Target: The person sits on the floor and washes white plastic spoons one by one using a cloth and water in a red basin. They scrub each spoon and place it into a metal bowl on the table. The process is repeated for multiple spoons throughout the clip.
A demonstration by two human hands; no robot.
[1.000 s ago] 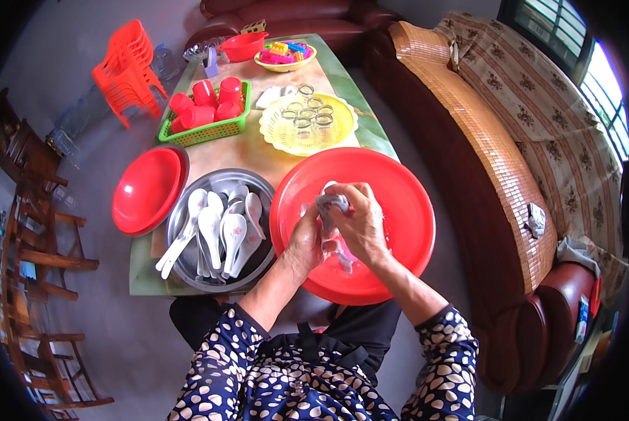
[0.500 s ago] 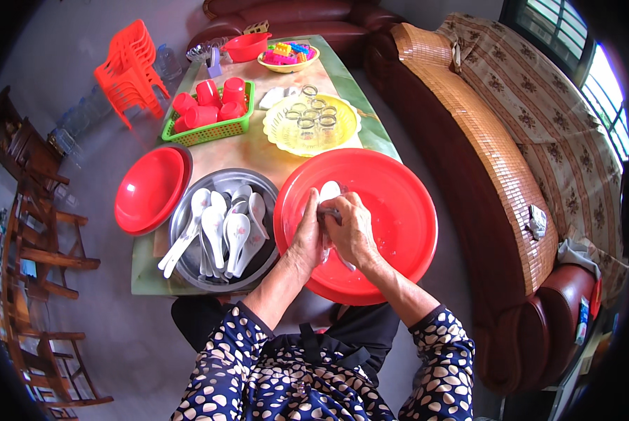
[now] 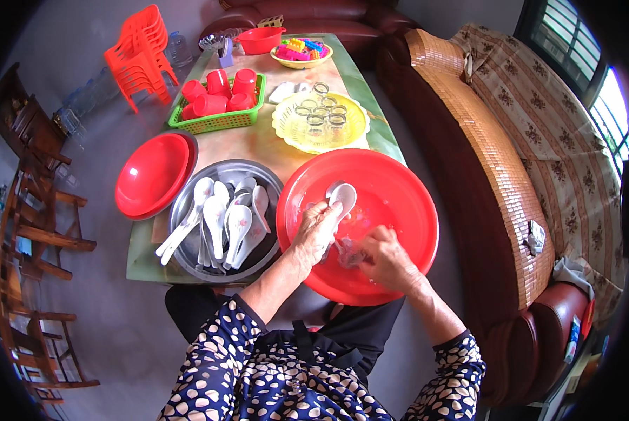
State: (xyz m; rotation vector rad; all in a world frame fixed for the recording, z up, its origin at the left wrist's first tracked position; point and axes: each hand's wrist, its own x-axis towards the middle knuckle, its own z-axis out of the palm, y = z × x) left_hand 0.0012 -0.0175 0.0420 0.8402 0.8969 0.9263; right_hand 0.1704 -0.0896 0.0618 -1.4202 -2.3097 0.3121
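Over the big red basin (image 3: 406, 210), my left hand (image 3: 313, 235) is closed round white soup spoons (image 3: 344, 199); one bowl faces up, and the rim of another shows behind it. My right hand (image 3: 390, 263) is lower in the basin, fingers pinched on a crumpled greyish cloth (image 3: 349, 254), apart from the spoon bowls. Its exact material is blurred. Water drops and a little liquid show on the basin's floor. Left of the basin, a grey metal bowl (image 3: 272, 235) holds several white soup spoons with floral marks (image 3: 216, 217), handles toward me.
Red plates or lids (image 3: 149, 175) overhang the table's left edge. Farther back are a green basket (image 3: 216, 123) of red cups, a yellow scalloped tray (image 3: 293, 133) with several glasses, and a bowl of toy blocks (image 3: 300, 52). A long sofa (image 3: 462, 182) runs along the right.
My right hand has moved down and right, away from the left hand, with the cloth. The spoon bowls in my left hand now show clearly, tilted up to the right.
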